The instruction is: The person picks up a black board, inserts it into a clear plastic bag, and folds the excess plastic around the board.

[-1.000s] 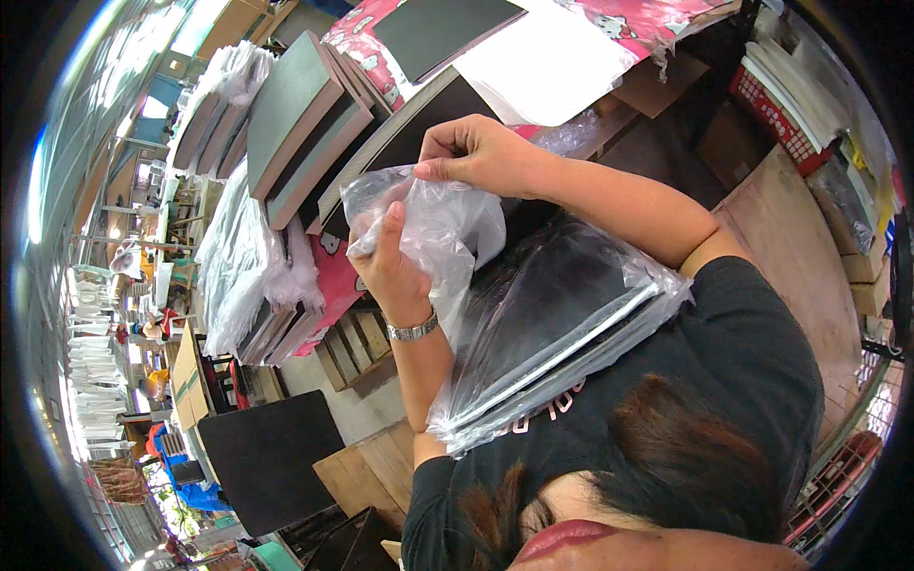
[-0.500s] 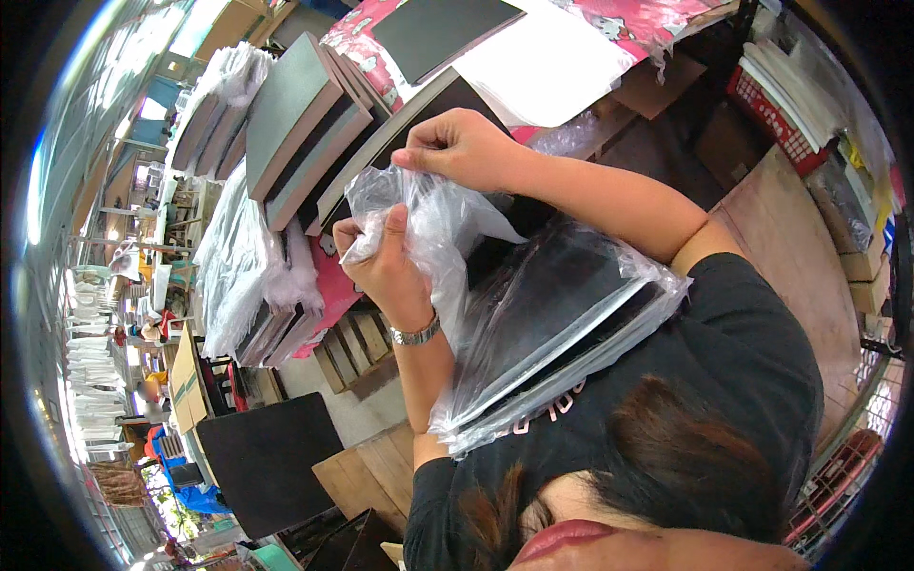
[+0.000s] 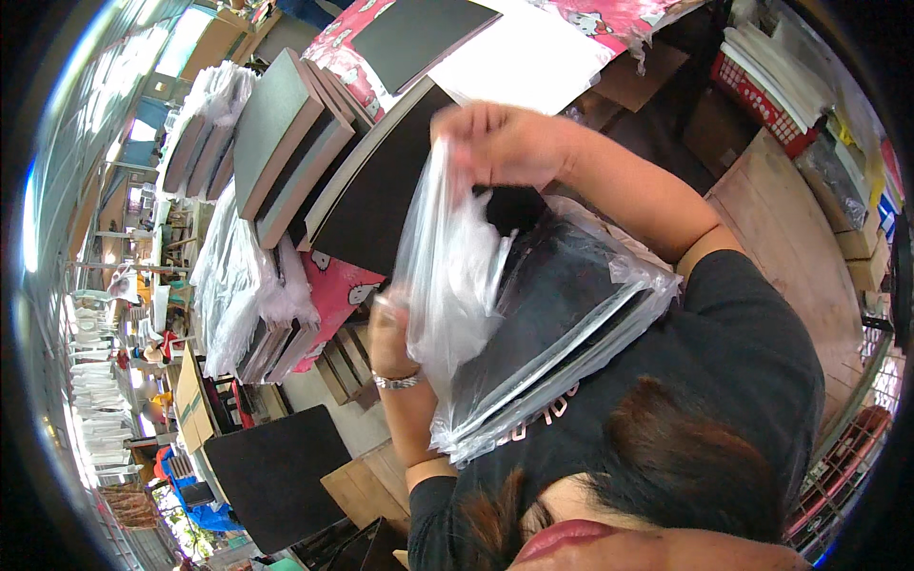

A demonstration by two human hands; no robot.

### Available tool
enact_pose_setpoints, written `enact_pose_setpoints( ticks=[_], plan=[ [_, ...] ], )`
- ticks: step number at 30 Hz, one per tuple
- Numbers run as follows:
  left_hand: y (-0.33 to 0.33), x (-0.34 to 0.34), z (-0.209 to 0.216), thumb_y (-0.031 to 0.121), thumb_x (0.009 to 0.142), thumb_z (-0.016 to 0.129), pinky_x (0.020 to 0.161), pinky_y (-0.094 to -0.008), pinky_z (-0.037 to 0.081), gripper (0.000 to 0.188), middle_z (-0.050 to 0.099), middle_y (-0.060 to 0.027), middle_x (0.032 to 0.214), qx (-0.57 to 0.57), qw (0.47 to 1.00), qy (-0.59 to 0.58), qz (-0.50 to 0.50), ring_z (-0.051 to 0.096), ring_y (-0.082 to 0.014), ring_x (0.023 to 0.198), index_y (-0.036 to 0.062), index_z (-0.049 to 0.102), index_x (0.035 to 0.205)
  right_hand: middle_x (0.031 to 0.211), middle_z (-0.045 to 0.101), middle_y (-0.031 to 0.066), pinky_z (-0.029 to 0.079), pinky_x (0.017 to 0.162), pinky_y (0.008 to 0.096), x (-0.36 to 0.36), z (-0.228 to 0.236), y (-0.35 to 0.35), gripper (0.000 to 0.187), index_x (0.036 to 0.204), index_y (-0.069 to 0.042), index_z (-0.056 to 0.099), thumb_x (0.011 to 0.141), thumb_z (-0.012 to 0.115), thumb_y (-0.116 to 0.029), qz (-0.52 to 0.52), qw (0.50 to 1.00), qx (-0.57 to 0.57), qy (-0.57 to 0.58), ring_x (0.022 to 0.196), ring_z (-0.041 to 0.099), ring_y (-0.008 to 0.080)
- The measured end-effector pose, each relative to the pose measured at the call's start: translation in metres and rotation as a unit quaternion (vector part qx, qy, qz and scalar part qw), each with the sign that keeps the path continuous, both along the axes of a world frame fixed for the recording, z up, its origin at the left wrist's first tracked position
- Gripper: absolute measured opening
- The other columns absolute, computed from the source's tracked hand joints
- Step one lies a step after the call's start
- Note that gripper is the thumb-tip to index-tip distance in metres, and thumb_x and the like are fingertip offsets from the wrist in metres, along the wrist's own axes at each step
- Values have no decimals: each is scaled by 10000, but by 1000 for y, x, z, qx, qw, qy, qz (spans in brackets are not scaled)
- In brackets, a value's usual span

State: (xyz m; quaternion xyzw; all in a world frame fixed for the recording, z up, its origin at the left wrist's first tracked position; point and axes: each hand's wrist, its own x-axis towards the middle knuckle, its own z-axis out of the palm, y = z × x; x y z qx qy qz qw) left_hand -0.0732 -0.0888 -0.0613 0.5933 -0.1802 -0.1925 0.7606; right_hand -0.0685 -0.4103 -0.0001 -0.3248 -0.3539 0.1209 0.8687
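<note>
A clear plastic bag holding a flat black item (image 3: 562,285) leans against the front of my black shirt. Its loose, crumpled open end, a bunch of clear plastic (image 3: 447,276), stretches up between my hands. My right hand (image 3: 500,143), smeared by motion, grips the upper edge of that plastic with bent fingers. My left hand (image 3: 390,328), with a metal watch on its wrist, holds the plastic lower down at the left; its fingertips are blurred. What the black item is inside the bag I cannot make out.
On a table with a pink patterned cover (image 3: 333,290) stand thick grey-covered slabs (image 3: 276,133) and plastic-wrapped stacks (image 3: 233,285). A black panel (image 3: 400,38) and a white sheet (image 3: 514,62) lie farther back. A red basket (image 3: 762,100) is at the right, a dark board (image 3: 276,476) lower left.
My hands have moved apart: the right went right and slightly up, the left went down. The bunched plastic between them is now drawn out taller and straighter.
</note>
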Motion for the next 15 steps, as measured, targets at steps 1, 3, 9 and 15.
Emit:
enact_pose_setpoints(
  ticks=[1,3,9,15],
  plan=[
    [19,11,-9,217,809,688,787,-337,480,396,619,-78,1018,10,998,-18,-67,583,-185,916,10,559,1120,831,645,77,527,695,315,12,-6,-11,202,1015,-26,574,903,607,-191,12,998,47,31,744,640,150],
    [62,29,-29,109,750,723,776,-342,484,412,623,-96,1054,25,980,-59,-189,581,-185,960,-16,574,1113,816,625,48,482,672,271,-4,-8,-7,246,961,-20,611,921,581,-261,-32,974,-221,40,690,547,111],
    [34,10,4,88,729,722,754,-352,491,384,636,-107,1024,122,978,18,-170,599,-199,898,-28,589,1070,886,645,71,507,718,299,10,-1,-34,183,969,-21,592,900,607,-190,-114,983,-147,-4,809,624,136],
    [49,36,10,67,708,721,733,-362,497,356,650,-118,995,-45,986,3,-159,617,-213,836,-40,605,1027,832,641,41,509,697,295,15,-13,-46,338,918,-24,632,884,625,-361,-44,897,-440,10,742,614,141]
  ],
)
